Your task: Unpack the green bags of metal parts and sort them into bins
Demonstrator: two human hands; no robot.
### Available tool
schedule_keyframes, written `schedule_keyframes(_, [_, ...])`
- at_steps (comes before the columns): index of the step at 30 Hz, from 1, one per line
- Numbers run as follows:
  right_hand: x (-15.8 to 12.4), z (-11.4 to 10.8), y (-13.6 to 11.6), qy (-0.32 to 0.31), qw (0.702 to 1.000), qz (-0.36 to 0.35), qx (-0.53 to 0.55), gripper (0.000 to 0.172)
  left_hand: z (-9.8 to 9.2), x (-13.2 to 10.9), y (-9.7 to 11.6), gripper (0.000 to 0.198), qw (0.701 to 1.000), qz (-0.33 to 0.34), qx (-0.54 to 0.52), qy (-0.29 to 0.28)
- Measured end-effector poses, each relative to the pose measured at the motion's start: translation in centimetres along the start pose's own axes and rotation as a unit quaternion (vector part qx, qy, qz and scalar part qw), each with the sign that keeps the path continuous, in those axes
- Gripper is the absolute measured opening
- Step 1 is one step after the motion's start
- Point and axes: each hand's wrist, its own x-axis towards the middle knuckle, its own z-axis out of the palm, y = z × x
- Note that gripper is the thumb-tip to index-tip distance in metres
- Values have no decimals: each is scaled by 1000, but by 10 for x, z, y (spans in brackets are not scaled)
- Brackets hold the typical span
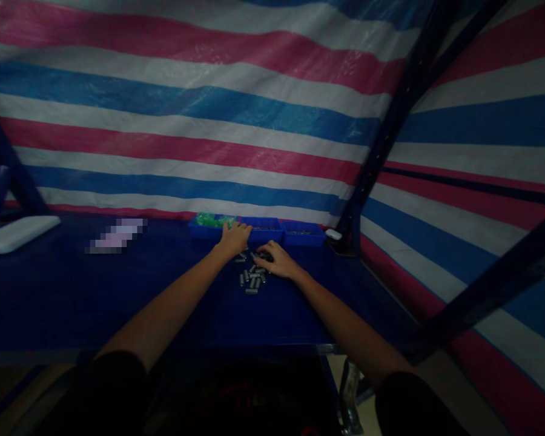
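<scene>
My left hand (236,238) reaches to the front edge of the blue bins, fingers bent and apart; nothing shows in it. Beside it stands the left blue bin (200,231), which holds bright green pieces in clear plastic (205,219). Below and between my hands lies a loose pile of short grey metal cylinders (255,282) on the blue tabletop (181,303). Over the upper right of the pile is my right hand (279,261), its thumb and fingers apart, with cylinders under and between them. The palm side of both hands is hidden.
The middle blue bin (272,233) and right blue bin (305,238) hold small metal pieces. A white earbud-like case (333,234) sits at their right. Leftward lie a blurred-out pinkish item (118,237) and a white device (20,235). Blue frame posts and striped sheeting (186,133) enclose the table.
</scene>
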Motion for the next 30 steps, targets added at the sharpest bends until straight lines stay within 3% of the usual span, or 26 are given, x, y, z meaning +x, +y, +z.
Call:
schedule_keyframes(3, [1, -3, -2, 19, 1000, -2, -8, 33, 2, 9, -5, 39, 999, -3, 5, -37])
schedule_keyframes(5, [3, -10, 0, 75, 997, -1, -28, 33, 3, 9, -9, 39, 999, 9, -2, -31])
schedule_keyframes(9, [10, -26, 18, 217, 963, 113, -115, 44, 8, 5, -18, 41, 999, 42, -9, -5])
schedule_keyframes(13, [12, -31, 40, 151, 949, 194, -199, 54, 16, 5, -24, 45, 998, 61, -17, 13])
schedule_keyframes(22, [7, -27, 45, 108, 945, 170, -260, 52, 25, 5, -29, 48, 996, 76, -40, 25])
schedule_keyframes(25, [6, -30, 44, 123, 950, 156, -240, 49, 23, 4, -30, 48, 995, 84, -45, 32])
schedule_keyframes(30, [3, -34, 21, 229, 952, 92, -183, 30, 20, 1, -29, 46, 994, 75, -74, 37])
